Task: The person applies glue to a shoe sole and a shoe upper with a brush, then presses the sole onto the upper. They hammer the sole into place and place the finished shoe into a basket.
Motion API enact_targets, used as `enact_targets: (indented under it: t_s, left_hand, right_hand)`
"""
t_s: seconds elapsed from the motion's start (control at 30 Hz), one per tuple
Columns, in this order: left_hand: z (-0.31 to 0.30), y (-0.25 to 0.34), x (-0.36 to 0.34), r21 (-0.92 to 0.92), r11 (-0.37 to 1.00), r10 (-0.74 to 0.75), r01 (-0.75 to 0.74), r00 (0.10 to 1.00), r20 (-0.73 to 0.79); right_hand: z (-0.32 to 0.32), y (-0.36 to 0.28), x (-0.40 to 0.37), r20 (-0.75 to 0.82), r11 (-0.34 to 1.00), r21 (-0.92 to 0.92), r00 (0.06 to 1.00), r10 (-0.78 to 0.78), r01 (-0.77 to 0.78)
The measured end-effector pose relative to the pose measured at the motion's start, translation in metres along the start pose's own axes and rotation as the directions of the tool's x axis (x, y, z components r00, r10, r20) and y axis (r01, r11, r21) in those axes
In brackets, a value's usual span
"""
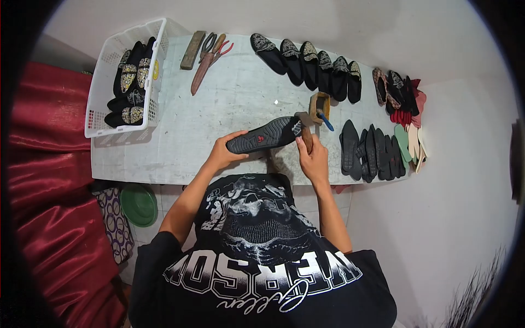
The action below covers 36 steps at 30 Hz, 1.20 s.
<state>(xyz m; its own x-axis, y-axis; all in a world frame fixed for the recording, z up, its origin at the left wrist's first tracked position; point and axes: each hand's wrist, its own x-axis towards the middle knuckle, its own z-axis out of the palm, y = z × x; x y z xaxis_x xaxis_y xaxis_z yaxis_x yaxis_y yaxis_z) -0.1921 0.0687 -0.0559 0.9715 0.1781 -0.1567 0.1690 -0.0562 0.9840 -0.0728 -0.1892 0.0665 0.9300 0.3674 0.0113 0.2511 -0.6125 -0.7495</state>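
Observation:
A black shoe (268,134) is held over the table with its ridged sole turned up and a small red mark in the middle. My left hand (225,151) is closed around its left end. In my right hand (314,158) is a hammer (309,141), gripped by its wooden handle. The hammer's head overlaps the shoe's right end in this view, and my right thumb lies close to the sole's edge. Just beyond the hammer stands a yellowish container (319,104) with a blue-handled brush (326,121) leaning out.
Patterned black shoes (310,65) line the table's back edge. Soles (363,150) and colored pieces (402,143) lie at right. A white basket (155,101) of shoes stands left, near pliers (223,50), a brown-sheathed tool (201,74) and a block (192,50). A green basin (138,205) sits below.

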Motion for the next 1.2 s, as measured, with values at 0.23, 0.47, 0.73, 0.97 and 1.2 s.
enact_targets:
  t_s: [0.23, 0.47, 0.73, 0.97, 1.2]
  left_hand:
    - [0.004, 0.0, 0.001, 0.014, 1.0, 0.019, -0.018, 0.999, -0.041]
    - [0.008, -0.001, 0.008, 0.021, 0.999, 0.032, -0.031, 0.998, -0.045]
    - [0.021, 0.006, 0.023, 0.018, 0.997, 0.076, -0.075, 0.996, -0.051]
    - [0.022, 0.017, 0.035, 0.049, 0.997, 0.055, -0.054, 0.998, -0.034]
    - [0.036, 0.019, 0.05, 0.017, 0.992, 0.124, -0.125, 0.992, 0.014]
  right_hand:
    - [0.001, 0.019, -0.018, -0.099, 0.994, 0.101, 0.994, 0.039, -0.029]
    - [0.002, 0.018, -0.024, -0.095, 0.993, 0.104, 0.993, 0.063, -0.053]
    - [0.019, 0.012, -0.04, -0.041, 0.97, 0.162, 0.981, 0.192, -0.183]
    - [0.018, 0.003, -0.046, -0.055, 0.985, 0.128, 0.991, 0.123, -0.116]
    - [0.024, 0.001, -0.048, -0.023, 0.986, 0.111, 0.992, 0.126, -0.123]
